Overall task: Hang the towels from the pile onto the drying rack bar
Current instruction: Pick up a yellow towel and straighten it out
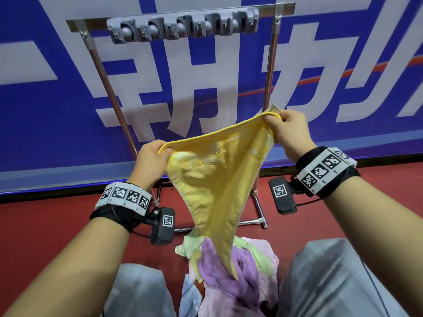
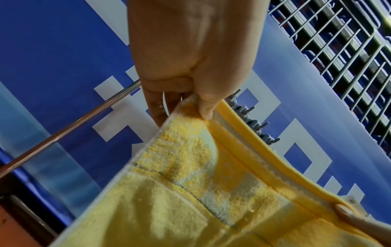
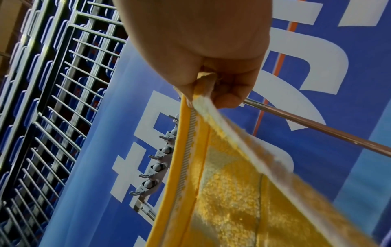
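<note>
A yellow towel [image 1: 212,177] hangs stretched between both hands, its lower tip drooping onto the pile of towels [image 1: 229,271] on the floor. My left hand [image 1: 155,154] pinches its left corner and my right hand [image 1: 283,126] pinches the right corner, held higher. The wrist views show the yellow towel [image 2: 190,183] gripped by thumb and fingers [image 2: 205,107], and the same towel [image 3: 222,175] in the right hand [image 3: 207,86]. The drying rack bar [image 1: 180,17] runs across the top, well above the towel, with a grey hook strip [image 1: 183,26] on it.
The rack's two chrome uprights [image 1: 109,88] slant down to a base frame [image 1: 258,211] on the red floor. A blue banner with white characters [image 1: 45,110] stands behind. My grey-trousered knees [image 1: 332,271] flank the pile. A wire fence [image 2: 338,50] rises above the banner.
</note>
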{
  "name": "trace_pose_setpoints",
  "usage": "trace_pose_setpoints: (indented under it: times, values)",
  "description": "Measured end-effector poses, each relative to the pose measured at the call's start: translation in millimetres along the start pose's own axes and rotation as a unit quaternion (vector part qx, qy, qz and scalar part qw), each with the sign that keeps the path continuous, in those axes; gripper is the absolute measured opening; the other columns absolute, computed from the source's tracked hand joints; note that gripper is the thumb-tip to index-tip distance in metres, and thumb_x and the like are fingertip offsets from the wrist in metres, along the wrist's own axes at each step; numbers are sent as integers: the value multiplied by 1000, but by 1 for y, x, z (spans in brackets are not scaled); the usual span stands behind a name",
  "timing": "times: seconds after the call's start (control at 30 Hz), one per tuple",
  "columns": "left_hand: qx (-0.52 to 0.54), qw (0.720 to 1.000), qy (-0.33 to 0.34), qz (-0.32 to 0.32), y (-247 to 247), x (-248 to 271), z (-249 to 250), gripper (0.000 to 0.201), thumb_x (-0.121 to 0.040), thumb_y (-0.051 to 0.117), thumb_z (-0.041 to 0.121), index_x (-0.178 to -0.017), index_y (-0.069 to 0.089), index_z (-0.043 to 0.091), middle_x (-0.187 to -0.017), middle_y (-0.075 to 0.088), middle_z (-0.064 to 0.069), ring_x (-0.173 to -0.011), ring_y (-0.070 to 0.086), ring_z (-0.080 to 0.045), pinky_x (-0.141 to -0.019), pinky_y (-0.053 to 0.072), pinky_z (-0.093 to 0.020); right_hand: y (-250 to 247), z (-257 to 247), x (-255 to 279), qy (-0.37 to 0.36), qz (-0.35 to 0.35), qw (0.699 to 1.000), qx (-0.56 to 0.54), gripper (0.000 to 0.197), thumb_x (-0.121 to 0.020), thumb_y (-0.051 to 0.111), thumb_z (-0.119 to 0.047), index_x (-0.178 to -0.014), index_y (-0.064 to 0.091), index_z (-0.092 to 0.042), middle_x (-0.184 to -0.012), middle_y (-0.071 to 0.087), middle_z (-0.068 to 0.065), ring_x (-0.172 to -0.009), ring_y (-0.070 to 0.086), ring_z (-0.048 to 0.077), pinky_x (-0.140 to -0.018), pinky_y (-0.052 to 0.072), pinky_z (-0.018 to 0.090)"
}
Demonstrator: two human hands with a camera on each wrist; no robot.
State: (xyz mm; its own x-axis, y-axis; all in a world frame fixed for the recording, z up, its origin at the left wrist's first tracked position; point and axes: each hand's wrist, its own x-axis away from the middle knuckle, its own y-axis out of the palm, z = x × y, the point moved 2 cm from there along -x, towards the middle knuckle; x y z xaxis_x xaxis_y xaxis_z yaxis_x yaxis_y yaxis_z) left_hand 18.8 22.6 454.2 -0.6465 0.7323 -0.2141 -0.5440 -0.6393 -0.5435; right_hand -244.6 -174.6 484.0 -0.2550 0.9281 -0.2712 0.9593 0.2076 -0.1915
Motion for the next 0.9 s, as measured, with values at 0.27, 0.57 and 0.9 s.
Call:
trace_pose_setpoints:
  times: [0.27,0.57,0.9]
  values:
    - [107,991,-54,-55,10,2,20,9,-93,64,9,-90,71,12,-82,71,-8,-73,68,-17,-67,60,-36,15,10,12,122,-85,989,-13,18,-90,58,-6,-106,64,-14,-85,64,12,-64,64,22,-55,60,40]
    - [123,988,-28,-93,31,9,47,1,-92,66,10,-93,65,10,-75,69,-8,-65,66,-16,-64,58,-36,40,-8,41,140,-255,953,-81,23,-93,48,1,-103,68,-1,-84,63,15,-68,68,29,-60,60,35]
    - [86,983,35,-156,36,14,66,15,-93,61,2,-93,70,13,-66,68,2,-58,61,-9,-59,54,-26,54,-26,48,-112,-280,945,129,8,-82,77,-19,-82,76,-11,-71,70,0,-68,66,13,-67,55,28]
